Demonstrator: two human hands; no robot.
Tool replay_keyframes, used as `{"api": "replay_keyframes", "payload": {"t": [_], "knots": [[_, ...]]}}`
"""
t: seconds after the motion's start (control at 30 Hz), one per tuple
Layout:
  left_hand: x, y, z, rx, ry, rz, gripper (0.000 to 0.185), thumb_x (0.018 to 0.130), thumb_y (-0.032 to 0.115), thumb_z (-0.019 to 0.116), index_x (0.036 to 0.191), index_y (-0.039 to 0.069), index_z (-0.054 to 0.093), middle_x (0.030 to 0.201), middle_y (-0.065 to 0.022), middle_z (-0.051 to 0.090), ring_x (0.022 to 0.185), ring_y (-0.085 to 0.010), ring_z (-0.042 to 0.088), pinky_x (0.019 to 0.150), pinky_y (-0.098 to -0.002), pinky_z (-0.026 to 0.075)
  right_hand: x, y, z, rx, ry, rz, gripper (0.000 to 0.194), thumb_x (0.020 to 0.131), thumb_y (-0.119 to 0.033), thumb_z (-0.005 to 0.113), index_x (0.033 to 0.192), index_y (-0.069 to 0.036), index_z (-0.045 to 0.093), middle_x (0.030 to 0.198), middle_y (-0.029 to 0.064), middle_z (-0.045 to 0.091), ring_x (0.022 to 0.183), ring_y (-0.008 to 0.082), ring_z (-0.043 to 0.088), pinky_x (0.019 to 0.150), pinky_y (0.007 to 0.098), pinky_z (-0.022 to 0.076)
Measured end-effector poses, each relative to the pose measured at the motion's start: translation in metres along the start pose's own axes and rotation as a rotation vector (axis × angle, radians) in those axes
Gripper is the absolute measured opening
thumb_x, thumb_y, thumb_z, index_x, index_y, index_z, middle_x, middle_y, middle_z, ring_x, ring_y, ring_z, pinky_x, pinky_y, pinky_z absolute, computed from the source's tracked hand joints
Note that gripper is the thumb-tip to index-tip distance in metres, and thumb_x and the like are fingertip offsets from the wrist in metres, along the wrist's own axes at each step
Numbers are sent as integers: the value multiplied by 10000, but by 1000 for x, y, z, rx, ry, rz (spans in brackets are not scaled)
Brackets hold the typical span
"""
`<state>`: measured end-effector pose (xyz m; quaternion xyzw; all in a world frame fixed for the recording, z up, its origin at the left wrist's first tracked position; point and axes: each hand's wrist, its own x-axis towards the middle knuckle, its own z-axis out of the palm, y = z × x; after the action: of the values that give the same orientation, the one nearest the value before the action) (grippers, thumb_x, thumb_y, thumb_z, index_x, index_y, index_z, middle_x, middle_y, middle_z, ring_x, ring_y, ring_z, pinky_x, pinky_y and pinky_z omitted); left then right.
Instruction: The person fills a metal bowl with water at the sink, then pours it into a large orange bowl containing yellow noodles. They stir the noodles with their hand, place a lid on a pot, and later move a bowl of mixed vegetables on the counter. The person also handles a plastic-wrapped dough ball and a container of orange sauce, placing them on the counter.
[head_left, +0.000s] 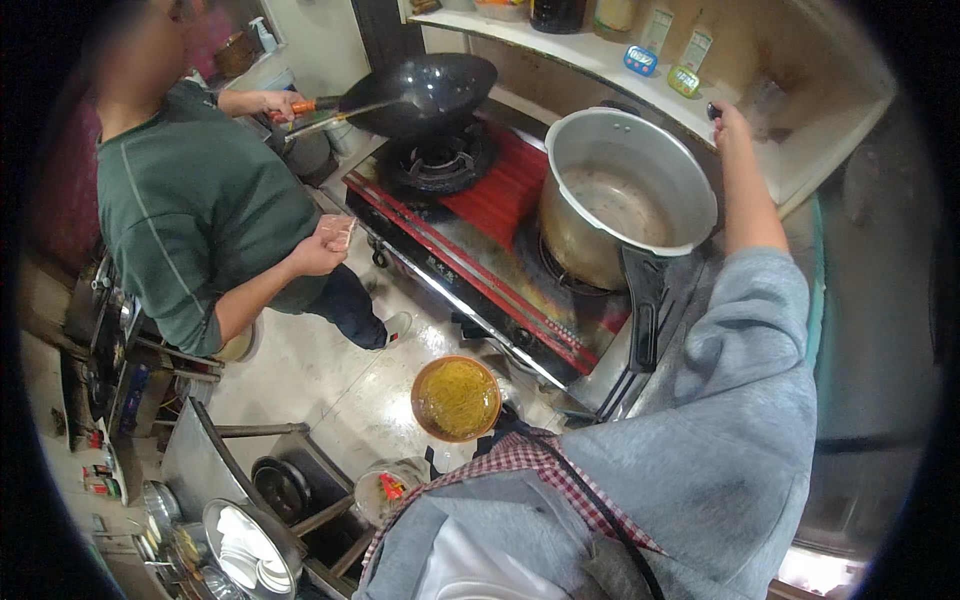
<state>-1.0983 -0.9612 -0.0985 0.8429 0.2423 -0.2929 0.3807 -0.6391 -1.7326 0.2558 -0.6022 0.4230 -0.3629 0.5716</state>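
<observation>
My right hand (731, 127) reaches out to the shelf edge, its fingers closed around a small dark round object (713, 112). Left of that arm, a deep aluminium pressure-cooker pot (630, 187) stands without a lid on the near burner. Its black handle (643, 322) points towards me, and its bottom looks stained, with little in it. My left hand is out of view. Low in front of my body is an orange-rimmed bowl (457, 397) of yellow noodle-like strands in liquid; what supports it is hidden.
A co-worker in a green top (202, 202) holds a black wok (427, 94) tilted above the far burner (442, 157); their other hand (319, 255) holds a pinkish piece. Blue (640, 60) and green (683, 80) timers sit on the shelf (517, 41). A metal basin (251, 544) holds white dishes.
</observation>
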Motion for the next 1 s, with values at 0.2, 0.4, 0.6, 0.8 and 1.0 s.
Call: {"api": "replay_keyframes", "payload": {"t": [0.2, 0.4, 0.6, 0.8, 1.0], "knots": [[-1, 40, -9, -49, 24, -19, 286, 734, 233, 608, 930, 24, 604, 838, -169, 602, 813, -304, 580, 708, -409, 479, 71, 29, -24, -480, -51, -253, 410, 594, -284, 733, 847, 32, 667, 910, 139, 675, 794, 219, 655, 721, 329, 516], [4, 50, -8, -85, 29, -48, 273, 736, 229, 606, 910, 19, 609, 808, -164, 606, 789, -293, 585, 694, -402, 479, 97, 46, -44, -820, 26, -160, 249, 625, -213, 658, 719, 18, 642, 704, 104, 653, 578, 217, 616, 599, 326, 499], [18, 46, -9, -113, 13, -39, 261, 738, 224, 603, 890, 13, 615, 777, -160, 609, 766, -282, 590, 681, -395, 479, 93, 45, -56, -249, -125, -76, 223, 655, -169, 637, 506, -21, 564, 555, 70, 585, 480, 173, 562, 487, 314, 443], [35, 34, -20, -171, 7, 20, 250, 739, 220, 601, 870, 8, 621, 747, -156, 612, 742, -271, 594, 668, -387, 479, 31, -6, -60, -644, -57, -348, 128, 703, -99, 611, 768, 3, 653, 590, 59, 593, 483, 139, 530, 430, 277, 384], [63, 3, -38, -198, -21, 53, 241, 741, 216, 598, 850, 3, 626, 717, -151, 616, 718, -260, 599, 654, -380, 479, -126, -92, -45, -516, -334, -509, 400, 752, -49, 599, 1152, -30, 605, 711, 16, 612, 488, 76, 497, 422, 229, 380]]}}
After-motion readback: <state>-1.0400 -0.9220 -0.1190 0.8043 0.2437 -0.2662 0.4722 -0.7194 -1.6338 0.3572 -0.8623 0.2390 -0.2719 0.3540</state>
